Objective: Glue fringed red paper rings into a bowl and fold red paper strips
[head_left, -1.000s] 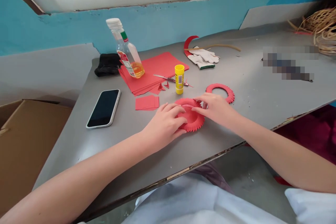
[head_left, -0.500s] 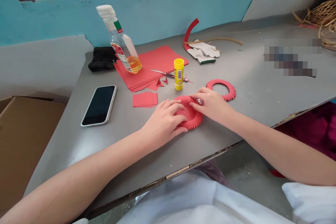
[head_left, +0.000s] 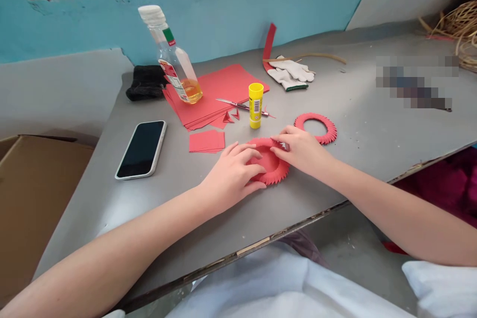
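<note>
Two bare hands are at work on one red toothed ring, which lies on the grey table near its front edge. Head view, the only one available: the left hand has its fingers fanned over the ring's left side, thumb and forefinger taking the near rim between them. The right hand pinches the far right rim between thumb and fingertips. How hard either presses cannot be told.

Risks noted, by judgement: uneven pressure from the two hands could crush or bend the teeth, or pull the folds apart if they are only loosely joined. The second ring sits just beyond the right wrist, where a careless sweep could knock it. The glue stick stands upright close behind the work and could be toppled by a forward reach. A pointed tool lies bare beside it, a cut hazard. The bottle stands on the paper sheets; tugging them could tip it.
</note>
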Demonstrator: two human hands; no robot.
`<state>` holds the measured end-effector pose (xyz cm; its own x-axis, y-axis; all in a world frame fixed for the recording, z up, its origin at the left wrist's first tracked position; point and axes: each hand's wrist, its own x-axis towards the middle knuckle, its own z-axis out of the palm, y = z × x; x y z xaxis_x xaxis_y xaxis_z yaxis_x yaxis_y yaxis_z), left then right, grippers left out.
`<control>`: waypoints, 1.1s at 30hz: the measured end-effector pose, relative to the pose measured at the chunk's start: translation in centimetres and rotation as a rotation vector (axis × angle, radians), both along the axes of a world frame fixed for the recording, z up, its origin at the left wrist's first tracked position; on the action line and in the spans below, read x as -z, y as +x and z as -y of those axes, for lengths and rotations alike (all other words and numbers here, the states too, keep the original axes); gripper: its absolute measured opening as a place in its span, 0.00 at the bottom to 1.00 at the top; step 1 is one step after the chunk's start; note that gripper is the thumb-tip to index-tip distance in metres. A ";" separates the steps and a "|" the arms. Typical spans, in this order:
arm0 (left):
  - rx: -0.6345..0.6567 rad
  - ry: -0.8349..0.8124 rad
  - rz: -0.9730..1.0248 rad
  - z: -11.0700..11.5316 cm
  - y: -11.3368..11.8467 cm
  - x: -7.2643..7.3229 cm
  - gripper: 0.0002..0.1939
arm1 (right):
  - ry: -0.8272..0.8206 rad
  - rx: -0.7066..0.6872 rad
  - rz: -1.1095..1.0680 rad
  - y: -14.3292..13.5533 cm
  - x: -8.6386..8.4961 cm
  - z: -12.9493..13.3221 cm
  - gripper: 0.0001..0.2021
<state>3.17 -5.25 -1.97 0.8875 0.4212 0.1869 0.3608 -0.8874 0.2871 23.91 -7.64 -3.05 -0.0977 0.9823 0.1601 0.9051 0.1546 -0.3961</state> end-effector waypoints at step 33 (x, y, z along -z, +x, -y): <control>-0.252 -0.336 0.011 -1.0 -0.8 0.3 0.50 | -0.086 -0.004 0.012 -0.1 0.1 -0.3 0.13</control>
